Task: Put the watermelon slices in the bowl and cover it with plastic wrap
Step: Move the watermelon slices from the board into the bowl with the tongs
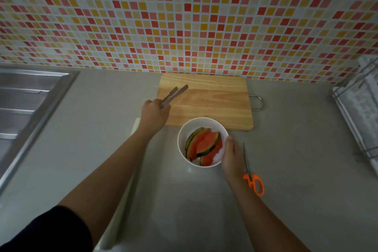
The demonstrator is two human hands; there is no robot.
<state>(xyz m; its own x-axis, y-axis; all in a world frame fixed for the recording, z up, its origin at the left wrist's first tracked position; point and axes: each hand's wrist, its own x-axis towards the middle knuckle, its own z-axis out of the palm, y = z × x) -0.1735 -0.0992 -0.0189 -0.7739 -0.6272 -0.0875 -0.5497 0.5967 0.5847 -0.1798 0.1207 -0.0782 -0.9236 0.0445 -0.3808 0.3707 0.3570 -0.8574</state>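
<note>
The watermelon slices [204, 145] lie stacked inside the white bowl [182, 135], rinds curving toward ten o'clock, so the first half of the task looks done; no slice shows on the board. The bowl sits on the grey counter [296, 159], its far rim just overlapping the near edge of the cutting board [206, 98] at twelve o'clock, close enough that fruit could be moved across with little travel.

At the bowl's four o'clock the right hand [232, 157] is curled against the outer wall with the thumb up on the rim, probably to keep the light bowl from sliding. The left hand [155, 113], at ten o'clock from the bowl, is closed round the handles of metal tongs [174, 94], whose tips are nearly together, carry nothing, and point over the board's far left part; I judge they are ready to be set down.

Orange-handled scissors [252, 178] lie just right of the right wrist, likely for cutting the wrap. A pale long box [122, 210] under the left forearm may be the plastic wrap, though I cannot tell. A steel sink [30, 98] sits at nine o'clock
</note>
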